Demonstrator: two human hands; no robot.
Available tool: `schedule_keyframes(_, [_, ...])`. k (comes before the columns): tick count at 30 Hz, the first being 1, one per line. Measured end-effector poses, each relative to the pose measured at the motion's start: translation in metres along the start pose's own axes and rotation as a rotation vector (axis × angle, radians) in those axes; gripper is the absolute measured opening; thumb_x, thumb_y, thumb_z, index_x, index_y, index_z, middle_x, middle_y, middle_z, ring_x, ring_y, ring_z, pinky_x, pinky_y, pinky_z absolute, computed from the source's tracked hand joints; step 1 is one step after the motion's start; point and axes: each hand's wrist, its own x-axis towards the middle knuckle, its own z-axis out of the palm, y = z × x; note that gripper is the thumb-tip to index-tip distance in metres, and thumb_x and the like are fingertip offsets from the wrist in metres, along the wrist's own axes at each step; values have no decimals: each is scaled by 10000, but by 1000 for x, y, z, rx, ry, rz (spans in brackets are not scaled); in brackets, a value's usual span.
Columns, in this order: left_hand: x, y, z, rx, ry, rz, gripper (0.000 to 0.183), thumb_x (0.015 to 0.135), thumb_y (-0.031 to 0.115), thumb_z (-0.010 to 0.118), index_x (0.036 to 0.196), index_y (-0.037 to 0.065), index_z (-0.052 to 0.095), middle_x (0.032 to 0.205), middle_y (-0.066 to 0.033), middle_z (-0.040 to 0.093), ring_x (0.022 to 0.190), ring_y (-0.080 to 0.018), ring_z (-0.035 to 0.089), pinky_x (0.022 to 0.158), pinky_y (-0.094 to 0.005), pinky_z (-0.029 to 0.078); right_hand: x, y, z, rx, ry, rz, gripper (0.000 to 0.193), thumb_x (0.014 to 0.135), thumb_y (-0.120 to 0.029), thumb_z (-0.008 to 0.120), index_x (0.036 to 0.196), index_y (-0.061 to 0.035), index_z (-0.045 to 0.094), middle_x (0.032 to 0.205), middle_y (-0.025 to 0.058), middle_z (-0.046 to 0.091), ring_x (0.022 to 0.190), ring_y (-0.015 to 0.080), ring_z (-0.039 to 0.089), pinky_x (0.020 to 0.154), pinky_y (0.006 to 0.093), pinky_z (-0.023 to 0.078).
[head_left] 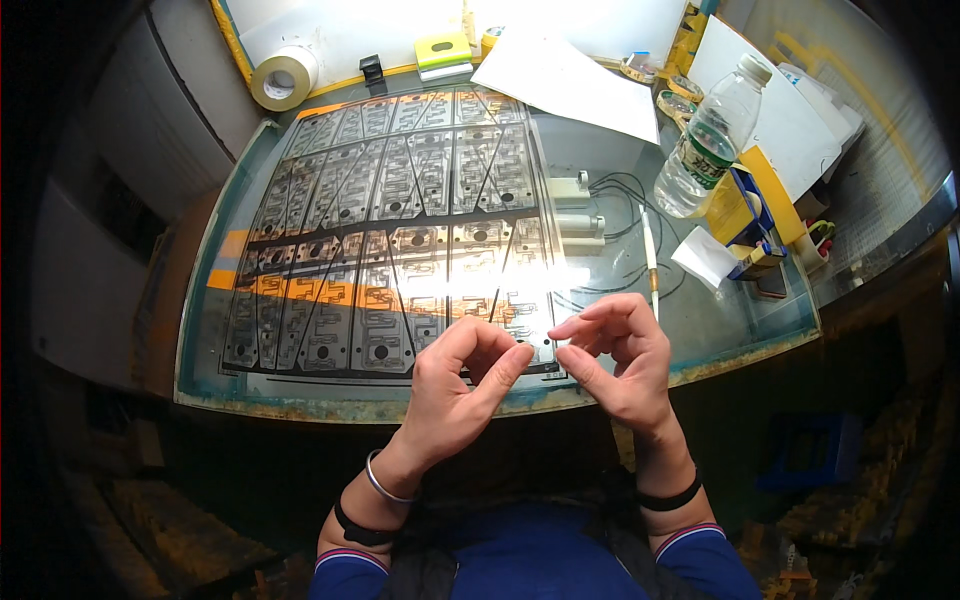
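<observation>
My left hand (pixel 460 385) is above the front edge of a glass-topped table, its thumb and index finger brought together in a pinch. Facing it, my right hand (pixel 632 375) has curled fingers, with thumb and fingertips close to each other. The two sets of fingertips nearly meet. Whatever lies between them, if anything, is too small and washed out by glare to name. Just beyond my hands a large transparent film sheet (pixel 345 200) lies flat, printed with dark circuit-like patterns in rows.
Right of the sheet stand a clear plastic bottle (pixel 712 140), a white-handled pen-like tool (pixel 650 250), a tape dispenser (pixel 755 250) and dark cables (pixel 625 190). Along the back are a wide tape roll (pixel 285 78), a yellow-green hole punch (pixel 443 50) and white paper (pixel 570 80).
</observation>
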Motion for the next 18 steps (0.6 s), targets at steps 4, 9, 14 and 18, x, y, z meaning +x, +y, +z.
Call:
schedule_keyframes(4, [1, 3, 1, 53, -14, -9, 146, 864, 130, 711, 828, 16, 627, 715, -5, 576, 599, -44, 498, 530, -211, 399, 0, -2, -3, -8, -81, 6, 361, 783, 23, 734, 1064, -39, 516, 975, 97, 681, 770, 105, 646, 633, 213, 493])
schedule_keyframes(9, [1, 6, 0, 91, -29, -7, 153, 854, 131, 721, 811, 15, 631, 721, -12, 573, 599, -54, 495, 525, -221, 395, 0, 0, -2, -21, -108, 10, 348, 781, 24, 736, 1056, -36, 532, 921, 86, 688, 772, 106, 649, 643, 222, 498])
schedule_keyframes(14, [1, 7, 0, 132, -40, 23, 141, 843, 117, 728, 822, 13, 636, 723, -19, 577, 598, -62, 498, 527, -226, 399, 0, 1, -1, -26, -103, -5, 329, 788, 25, 726, 1050, -30, 534, 856, 71, 686, 750, 101, 646, 638, 222, 497])
schedule_keyframes(18, [2, 9, 0, 147, -61, 28, 143, 831, 112, 737, 826, 10, 638, 722, -24, 582, 606, -62, 513, 531, -224, 406, 0, 1, -2, -71, -112, -28, 319, 790, 19, 715, 1042, -29, 525, 816, 60, 675, 714, 93, 633, 628, 222, 492])
